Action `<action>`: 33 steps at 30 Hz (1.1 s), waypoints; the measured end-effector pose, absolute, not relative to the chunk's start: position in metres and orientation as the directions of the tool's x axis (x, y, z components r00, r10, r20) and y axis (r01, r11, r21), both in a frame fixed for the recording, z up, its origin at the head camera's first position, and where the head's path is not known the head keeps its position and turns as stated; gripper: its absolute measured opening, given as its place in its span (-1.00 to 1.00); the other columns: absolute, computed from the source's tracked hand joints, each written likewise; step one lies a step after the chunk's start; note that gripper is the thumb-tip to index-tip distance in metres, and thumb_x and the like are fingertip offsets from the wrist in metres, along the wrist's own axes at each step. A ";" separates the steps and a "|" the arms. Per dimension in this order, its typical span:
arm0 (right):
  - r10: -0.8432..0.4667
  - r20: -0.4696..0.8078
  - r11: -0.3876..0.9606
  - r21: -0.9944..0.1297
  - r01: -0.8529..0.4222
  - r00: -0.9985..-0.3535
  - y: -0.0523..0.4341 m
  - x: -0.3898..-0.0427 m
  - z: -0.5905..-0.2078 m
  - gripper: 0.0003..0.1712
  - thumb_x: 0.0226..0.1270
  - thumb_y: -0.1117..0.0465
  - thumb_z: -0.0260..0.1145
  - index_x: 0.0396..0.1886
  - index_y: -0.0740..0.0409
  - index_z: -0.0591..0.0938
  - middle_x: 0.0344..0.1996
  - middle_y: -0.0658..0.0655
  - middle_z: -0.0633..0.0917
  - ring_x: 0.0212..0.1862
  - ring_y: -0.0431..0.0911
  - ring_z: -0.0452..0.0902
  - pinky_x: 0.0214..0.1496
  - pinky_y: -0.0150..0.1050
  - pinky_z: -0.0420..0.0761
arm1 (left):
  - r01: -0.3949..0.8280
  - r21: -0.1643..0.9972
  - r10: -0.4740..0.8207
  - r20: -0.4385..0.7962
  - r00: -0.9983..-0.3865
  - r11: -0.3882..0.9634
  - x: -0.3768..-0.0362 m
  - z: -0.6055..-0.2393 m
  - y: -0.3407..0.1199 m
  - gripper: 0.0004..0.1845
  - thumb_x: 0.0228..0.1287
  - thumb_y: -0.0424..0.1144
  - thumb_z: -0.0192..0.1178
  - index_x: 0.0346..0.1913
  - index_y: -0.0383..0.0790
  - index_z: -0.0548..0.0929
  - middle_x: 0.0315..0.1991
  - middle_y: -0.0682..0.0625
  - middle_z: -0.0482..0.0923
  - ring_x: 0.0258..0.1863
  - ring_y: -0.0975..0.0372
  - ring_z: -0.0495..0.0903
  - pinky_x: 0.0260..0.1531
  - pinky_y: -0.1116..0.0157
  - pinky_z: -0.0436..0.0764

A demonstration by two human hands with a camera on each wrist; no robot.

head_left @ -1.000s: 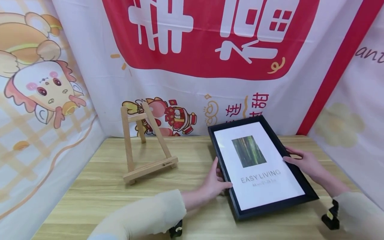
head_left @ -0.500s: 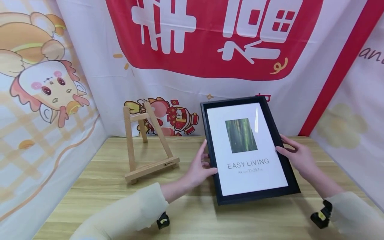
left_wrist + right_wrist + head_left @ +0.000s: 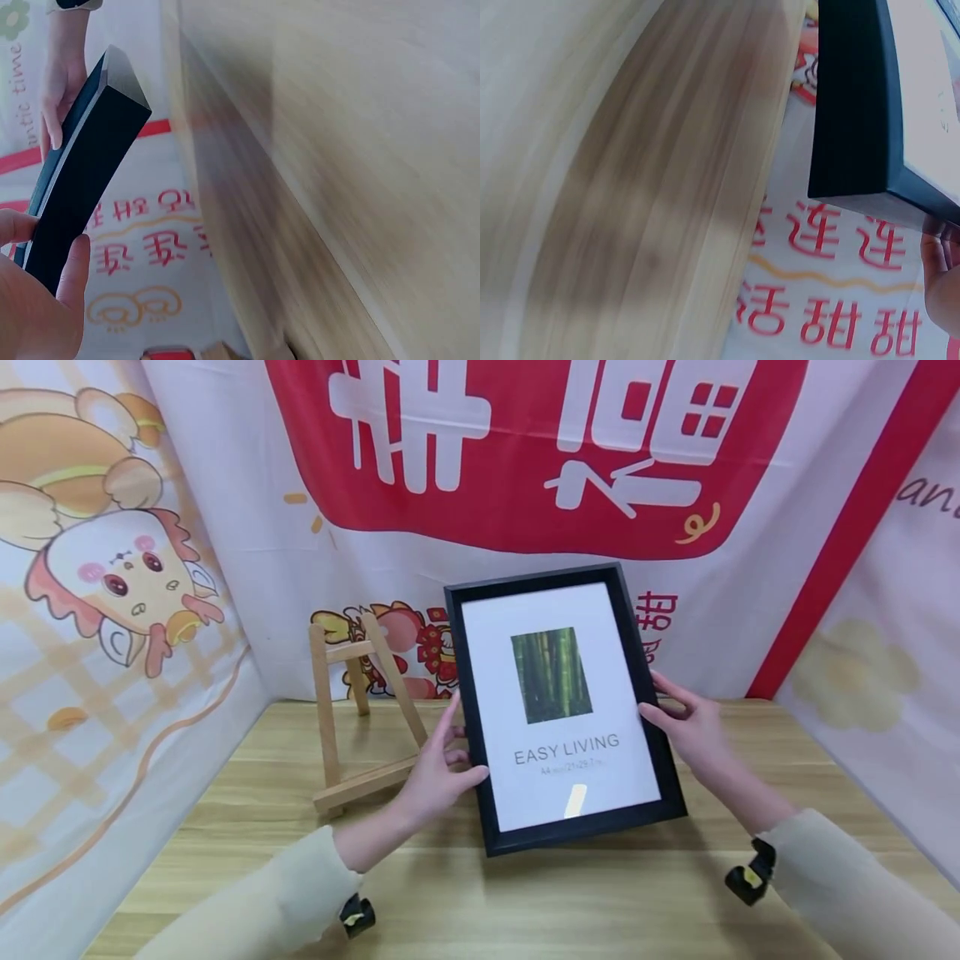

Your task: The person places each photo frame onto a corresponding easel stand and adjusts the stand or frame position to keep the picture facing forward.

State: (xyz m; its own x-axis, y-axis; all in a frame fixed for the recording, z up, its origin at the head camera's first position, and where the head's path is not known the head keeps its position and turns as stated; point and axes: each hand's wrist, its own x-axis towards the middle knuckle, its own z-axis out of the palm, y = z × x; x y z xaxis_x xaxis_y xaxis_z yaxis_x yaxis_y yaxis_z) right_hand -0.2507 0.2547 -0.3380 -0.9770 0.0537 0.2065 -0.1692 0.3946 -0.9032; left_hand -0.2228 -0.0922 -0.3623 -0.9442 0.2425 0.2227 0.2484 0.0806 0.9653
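Head cam's got my left hand (image 3: 438,772) and right hand (image 3: 693,735) pinching opposite sides of the black picture frame (image 3: 558,706), tilted up between them off the counter (image 3: 247,827).

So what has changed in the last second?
Both hands, left and right, raised the black picture frame from lying tilted low on the wooden table to nearly upright, moving it left toward the wooden easel. Easel and grip unchanged.
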 end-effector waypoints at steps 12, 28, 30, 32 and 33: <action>-0.037 0.305 0.234 -0.923 -0.305 -0.952 0.193 -0.274 -0.338 -0.37 0.38 0.25 0.28 0.43 0.01 0.37 0.32 0.20 0.43 0.06 -0.09 0.58 0.08 -0.34 0.55 | 0.320 0.931 0.153 0.295 -0.943 0.178 -0.215 -0.358 -0.151 0.13 0.15 -0.66 0.21 0.55 0.27 -0.13 0.34 -0.22 0.23 0.07 -0.09 0.48 -0.05 0.16 0.62; -0.150 0.467 0.057 -0.876 -0.479 -0.871 0.116 -0.299 -0.323 -0.37 0.32 0.45 0.26 0.38 0.14 0.41 0.23 0.26 0.52 0.15 0.07 0.52 0.13 -0.29 0.55 | 0.522 0.790 0.050 0.536 -0.843 0.323 -0.204 -0.337 -0.220 0.09 0.10 -0.71 0.19 0.55 0.14 -0.03 0.27 -0.26 0.35 -0.03 0.22 0.51 -0.17 0.47 0.61; -0.160 0.479 0.037 -0.871 -0.491 -0.863 0.106 -0.302 -0.321 -0.36 0.31 0.48 0.26 0.38 0.15 0.40 0.21 0.28 0.53 0.14 0.09 0.54 0.12 -0.28 0.56 | 0.515 0.786 0.036 0.536 -0.843 0.341 -0.202 -0.334 -0.227 0.09 0.11 -0.71 0.19 0.56 0.15 -0.05 0.24 -0.27 0.36 -0.07 0.25 0.53 -0.25 0.42 0.66; -0.162 0.498 0.024 -0.861 -0.508 -0.852 0.096 -0.306 -0.319 -0.34 0.30 0.51 0.25 0.38 0.16 0.40 0.20 0.29 0.53 0.13 0.11 0.54 0.11 -0.26 0.57 | 0.508 0.782 0.016 0.539 -0.842 0.360 -0.202 -0.332 -0.234 0.09 0.12 -0.71 0.18 0.56 0.15 -0.06 0.19 -0.28 0.38 -0.12 0.29 0.55 -0.35 0.39 0.68; -0.163 0.509 0.022 -0.854 -0.519 -0.845 0.090 -0.308 -0.317 -0.34 0.29 0.51 0.25 0.39 0.16 0.40 0.19 0.29 0.53 0.13 0.12 0.54 0.11 -0.26 0.57 | 0.505 0.777 0.004 0.544 -0.839 0.374 -0.201 -0.330 -0.237 0.09 0.12 -0.70 0.18 0.56 0.14 -0.07 0.18 -0.28 0.38 -0.14 0.32 0.55 -0.39 0.39 0.68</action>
State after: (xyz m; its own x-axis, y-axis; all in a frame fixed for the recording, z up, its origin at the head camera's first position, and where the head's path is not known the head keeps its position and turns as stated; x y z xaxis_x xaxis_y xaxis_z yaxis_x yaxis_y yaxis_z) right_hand -0.3077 0.0904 -0.3174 -0.8451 -0.1627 0.5092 -0.5190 0.0216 -0.8545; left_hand -0.2014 -0.2370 -0.3301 -0.8392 0.0036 0.5438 0.5054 0.3745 0.7774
